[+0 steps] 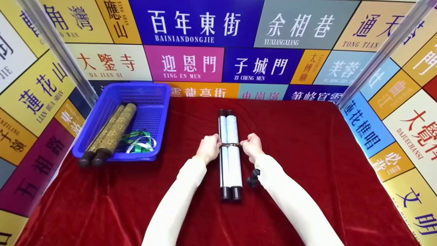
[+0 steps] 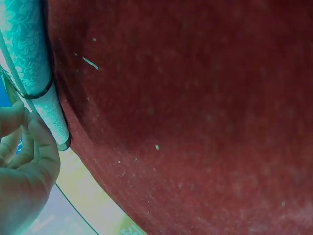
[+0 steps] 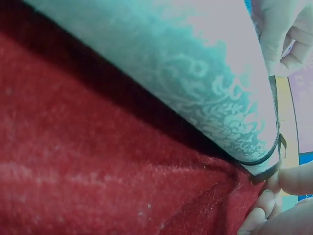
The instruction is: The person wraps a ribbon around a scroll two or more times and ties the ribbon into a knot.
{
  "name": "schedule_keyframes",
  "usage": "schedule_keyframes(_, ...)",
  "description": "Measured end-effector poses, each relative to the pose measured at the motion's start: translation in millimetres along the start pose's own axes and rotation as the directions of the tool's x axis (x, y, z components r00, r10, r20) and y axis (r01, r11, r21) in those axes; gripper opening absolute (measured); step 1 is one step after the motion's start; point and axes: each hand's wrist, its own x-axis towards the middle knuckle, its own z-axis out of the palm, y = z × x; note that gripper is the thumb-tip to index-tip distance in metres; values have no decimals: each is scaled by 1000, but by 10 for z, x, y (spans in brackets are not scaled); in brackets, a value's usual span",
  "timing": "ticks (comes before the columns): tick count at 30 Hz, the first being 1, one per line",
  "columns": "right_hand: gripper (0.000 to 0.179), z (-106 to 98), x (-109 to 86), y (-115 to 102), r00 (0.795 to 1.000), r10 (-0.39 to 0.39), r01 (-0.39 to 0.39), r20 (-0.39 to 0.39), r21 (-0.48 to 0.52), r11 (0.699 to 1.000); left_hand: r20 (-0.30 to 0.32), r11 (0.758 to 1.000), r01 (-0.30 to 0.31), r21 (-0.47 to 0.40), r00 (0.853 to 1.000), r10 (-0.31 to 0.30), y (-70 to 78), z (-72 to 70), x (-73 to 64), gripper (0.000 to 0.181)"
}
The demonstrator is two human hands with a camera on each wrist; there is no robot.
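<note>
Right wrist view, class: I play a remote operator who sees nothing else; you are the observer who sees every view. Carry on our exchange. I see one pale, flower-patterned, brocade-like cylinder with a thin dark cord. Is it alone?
Observer: No, the head view shows two pale, brocade-like cylinders lying side by side.

Operator: What else is on the red, velvet-like cloth, over to the person's left?

Observer: A blue, rectangular, perforated plastic basket.

Operator: Does anything stick out of it?

Observer: Yes, two brown-gold, patterned cylinders jut over its near rim, dark ends first.
</note>
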Motion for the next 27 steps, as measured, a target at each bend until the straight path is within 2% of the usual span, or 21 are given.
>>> schedule_keyframes(5,15,11,-5,8,1000,20,-20,7,6,1000,-3,1000,4,-14,1000,-5,-34,29,-6,5)
schedule_keyframes(13,22,-19,8,4,999,41,-42,25,30,999,-10,999,11,-45,1000,-11,-33,34,3,5)
schedule_keyframes(15,18,-47,24,-2,998,50,-51,42,19,999,-8,997,27,-69,1000,-28,-21,34,9,6)
schedule_keyframes(16,16,-69,34,-5,997,53,-53,52,11,999,-32,997,21,-77,999,-24,-36,54,20,6)
schedule_keyframes(20,26,-169,66,0,994,66,-64,90,-24,998,-17,992,82,-93,996,-84,-4,15,9,5)
schedule_keyframes(22,27,-226,70,17,990,77,-76,117,-15,997,0,993,96,-67,995,-97,-5,-22,-29,10)
schedule_keyframes(23,26,-251,70,29,988,86,-86,131,-1,996,41,990,126,-59,992,-123,17,-71,-61,17)
schedule_keyframes(27,15,-348,53,82,979,100,-110,179,50,993,49,987,160,4,986,-160,-32,-189,-141,36)
